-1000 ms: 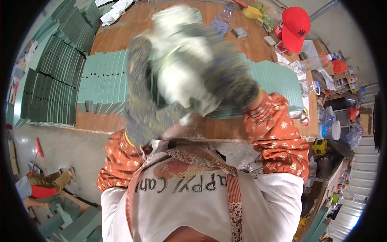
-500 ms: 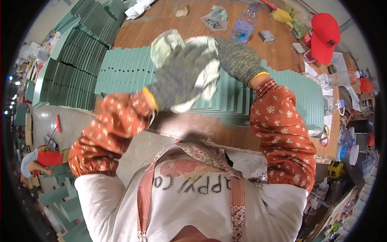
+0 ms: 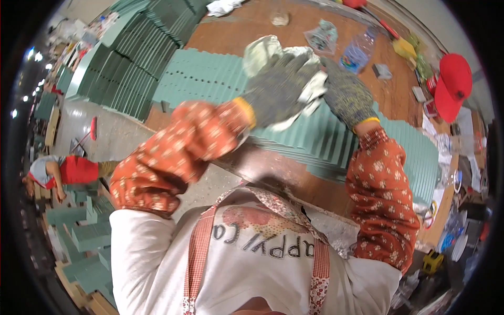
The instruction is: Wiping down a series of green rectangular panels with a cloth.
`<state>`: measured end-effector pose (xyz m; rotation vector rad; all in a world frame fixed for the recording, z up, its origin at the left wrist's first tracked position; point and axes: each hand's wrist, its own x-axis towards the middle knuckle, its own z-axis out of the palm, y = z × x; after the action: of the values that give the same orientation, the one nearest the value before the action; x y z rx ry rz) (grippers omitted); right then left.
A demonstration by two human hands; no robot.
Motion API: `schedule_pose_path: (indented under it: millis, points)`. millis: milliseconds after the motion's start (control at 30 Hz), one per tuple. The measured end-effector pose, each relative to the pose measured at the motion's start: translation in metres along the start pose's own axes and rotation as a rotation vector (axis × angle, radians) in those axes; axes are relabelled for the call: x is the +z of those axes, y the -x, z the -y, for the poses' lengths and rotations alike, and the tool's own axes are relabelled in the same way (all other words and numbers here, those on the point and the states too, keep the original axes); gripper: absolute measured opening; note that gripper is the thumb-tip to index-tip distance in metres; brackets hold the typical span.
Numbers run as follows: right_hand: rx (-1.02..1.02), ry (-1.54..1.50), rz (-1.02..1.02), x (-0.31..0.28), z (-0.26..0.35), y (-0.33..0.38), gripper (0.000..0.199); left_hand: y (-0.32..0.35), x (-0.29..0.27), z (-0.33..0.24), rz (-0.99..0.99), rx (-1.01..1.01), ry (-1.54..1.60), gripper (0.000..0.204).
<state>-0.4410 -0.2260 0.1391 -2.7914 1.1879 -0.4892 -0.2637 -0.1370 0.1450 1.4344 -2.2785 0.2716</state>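
My left hand (image 3: 278, 86), in a dark grey knitted glove with a yellow cuff, is closed on a crumpled white cloth (image 3: 315, 88). Part of the cloth bunches out beyond the fingers. It lies against a long row of pale green panels (image 3: 202, 73) stacked on edge, with small dark holes along them. My right hand (image 3: 347, 97), gloved alike, rests on the row close to the cloth's right side. Its fingers reach forward over the far edge, their tips partly hidden.
The row lies on a brown wooden table (image 3: 241, 29). More green panels (image 3: 118, 68) stand at the left. Behind my hands are a plastic bottle (image 3: 358, 50), a clear bag (image 3: 321, 38) and a small grey block (image 3: 382, 71). A red cap (image 3: 452, 86) sits right. Another person (image 3: 73, 170) bends at far left.
The view has swung, so the table and both hands appear farther right and the person at left shows more. My left hand keeps the cloth; my right hand stays on the panels.
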Motion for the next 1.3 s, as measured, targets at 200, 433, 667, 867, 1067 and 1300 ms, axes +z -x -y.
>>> schedule_pose_path:
  millis: [200,433,667,867,1067,1300]
  points:
    - [0.265,0.033,0.248,-0.032,0.022,0.000,0.045,-0.043,-0.048,0.041,0.386,-0.431,0.804,0.032]
    - [0.353,0.052,0.279,-0.022,0.010,-0.001,0.043,0.073,-0.047,0.055,0.068,0.212,0.129,0.059]
    - [0.274,0.081,0.253,-0.027,0.012,0.001,0.043,0.044,-0.053,0.078,0.253,0.218,-0.007,0.057]
    - [0.295,0.147,0.278,-0.018,0.009,0.005,0.044,-0.024,-0.004,0.101,0.323,-0.442,0.171,0.041]
    - [0.236,0.093,0.084,-0.015,-0.011,0.023,0.042,-0.011,-0.057,0.101,0.299,-0.272,0.618,0.044]
    - [0.277,0.128,0.199,-0.029,0.019,0.005,0.043,0.065,-0.049,0.120,0.184,0.025,-0.159,0.066]
